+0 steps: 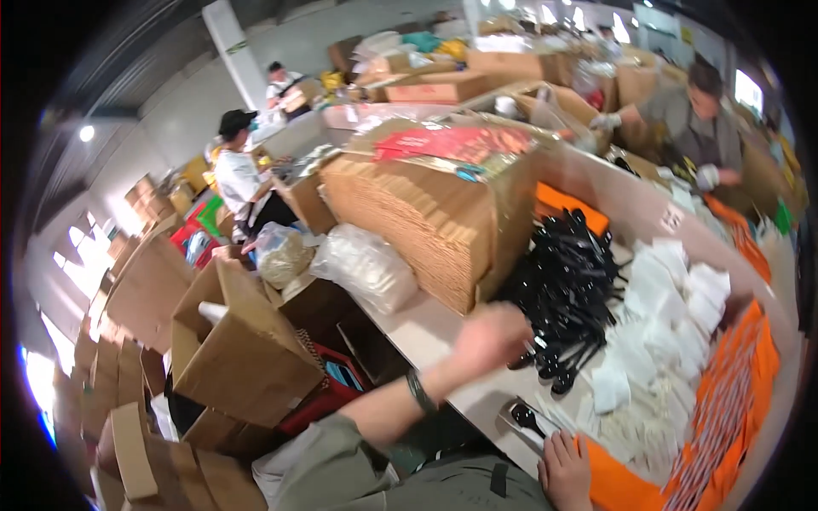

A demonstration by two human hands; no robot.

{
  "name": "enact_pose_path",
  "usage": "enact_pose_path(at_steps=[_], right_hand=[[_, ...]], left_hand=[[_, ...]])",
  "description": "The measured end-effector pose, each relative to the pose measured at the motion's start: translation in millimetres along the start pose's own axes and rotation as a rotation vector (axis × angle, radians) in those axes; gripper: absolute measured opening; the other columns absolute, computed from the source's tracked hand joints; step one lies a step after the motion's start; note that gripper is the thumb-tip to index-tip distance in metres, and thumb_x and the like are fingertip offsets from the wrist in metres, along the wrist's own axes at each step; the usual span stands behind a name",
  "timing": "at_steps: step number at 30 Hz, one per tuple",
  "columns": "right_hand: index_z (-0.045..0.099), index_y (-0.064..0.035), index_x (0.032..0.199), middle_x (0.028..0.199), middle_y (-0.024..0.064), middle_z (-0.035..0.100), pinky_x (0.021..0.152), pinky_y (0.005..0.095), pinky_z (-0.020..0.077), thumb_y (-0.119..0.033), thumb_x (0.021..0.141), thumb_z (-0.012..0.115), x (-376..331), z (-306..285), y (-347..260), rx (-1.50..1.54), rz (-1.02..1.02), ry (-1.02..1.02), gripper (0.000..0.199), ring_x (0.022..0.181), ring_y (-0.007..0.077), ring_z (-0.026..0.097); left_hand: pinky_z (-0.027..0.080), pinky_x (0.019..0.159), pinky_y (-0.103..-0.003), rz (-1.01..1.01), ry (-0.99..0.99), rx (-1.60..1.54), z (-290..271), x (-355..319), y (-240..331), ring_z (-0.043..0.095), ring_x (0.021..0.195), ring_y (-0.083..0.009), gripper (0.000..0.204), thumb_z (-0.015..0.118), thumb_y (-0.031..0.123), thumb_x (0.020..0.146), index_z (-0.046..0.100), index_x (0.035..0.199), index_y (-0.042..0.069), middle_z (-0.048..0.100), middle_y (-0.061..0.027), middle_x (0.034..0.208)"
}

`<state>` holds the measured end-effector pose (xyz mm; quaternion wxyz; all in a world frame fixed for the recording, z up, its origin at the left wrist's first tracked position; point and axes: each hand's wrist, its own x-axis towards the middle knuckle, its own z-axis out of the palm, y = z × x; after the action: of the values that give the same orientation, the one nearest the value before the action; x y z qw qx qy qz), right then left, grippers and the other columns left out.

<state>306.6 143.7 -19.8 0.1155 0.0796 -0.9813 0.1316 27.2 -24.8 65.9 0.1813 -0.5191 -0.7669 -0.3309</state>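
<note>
My left hand (492, 337) reaches from the lower left over the near edge of a heap of black plastic spoons (569, 285). Its fingers look bent but are smeared by motion, so I cannot make out whether anything is in them. Close to the table's near edge, my right hand (564, 470) is closed over the lower end of a small pale packet, on which a black spoon (526, 417) lies. White folded napkins (660, 307) are heaped right of the spoons. Thin pale pieces (652, 426) lie nearer to me, beside an orange sheet (618, 477).
A large stack of brown cardboard sheets (409, 213) stands beyond my left hand. Clear plastic bags (366, 266) and open cardboard boxes (247, 358) are at left. Striped sticks on orange (724, 400) lie at right, inside the table's raised rim (682, 217). A gloved co-worker (703, 128) works across from me.
</note>
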Motion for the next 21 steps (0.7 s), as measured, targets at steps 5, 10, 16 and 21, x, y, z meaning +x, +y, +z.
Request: enact_pose_path(at_steps=[5,10,16,21], right_hand=[[0.068,-0.0055,0.113,0.121,0.0247,0.06,0.101,0.0505,0.0448,-0.016,0.086,0.067,6.8,-13.2,-6.4,-0.014,-0.074,0.139,0.029,0.117,0.0404,0.055],[0.068,-0.0048,0.113,0.128,0.0313,0.054,0.102,0.0535,0.0431,-0.011,0.082,0.069,4.2,-19.3,-2.9,0.148,0.042,0.144,0.032,0.118,0.0503,0.051],[0.07,-0.0068,0.106,0.106,0.0264,0.06,0.086,0.0507,0.0494,-0.014,0.083,0.069,-9.9,-27.8,9.5,0.165,0.015,0.036,0.025,0.097,0.0448,0.058],[0.071,-0.015,0.114,0.132,0.0361,0.05,0.105,0.0526,0.0427,-0.017,0.078,0.074,-10.1,-22.9,15.9,0.252,0.146,-0.044,0.036,0.121,0.0516,0.05]], left_hand=[[0.054,0.068,-0.046,-0.391,0.17,0.577,-99.4,92.0,-67.1,0.066,0.078,-0.0372,0.009,0.065,0.013,0.085,0.07,0.091,0.008,0.066,-0.0158,0.084],[0.058,0.072,-0.044,-0.525,-0.245,0.664,-110.1,114.3,-73.6,0.071,0.084,-0.0363,0.012,0.061,0.008,0.084,0.072,0.083,0.002,0.071,-0.0211,0.087],[0.057,0.071,-0.044,-0.472,-0.068,0.738,-113.0,115.0,-81.2,0.07,0.083,-0.0353,0.015,0.059,0.005,0.084,0.069,0.096,0.003,0.07,-0.0182,0.086],[0.051,0.09,-0.04,-0.704,0.364,0.141,-107.4,51.5,-49.5,0.067,0.1,-0.0321,0.035,0.049,0.001,0.086,0.067,0.116,0.003,0.071,-0.0188,0.104]])
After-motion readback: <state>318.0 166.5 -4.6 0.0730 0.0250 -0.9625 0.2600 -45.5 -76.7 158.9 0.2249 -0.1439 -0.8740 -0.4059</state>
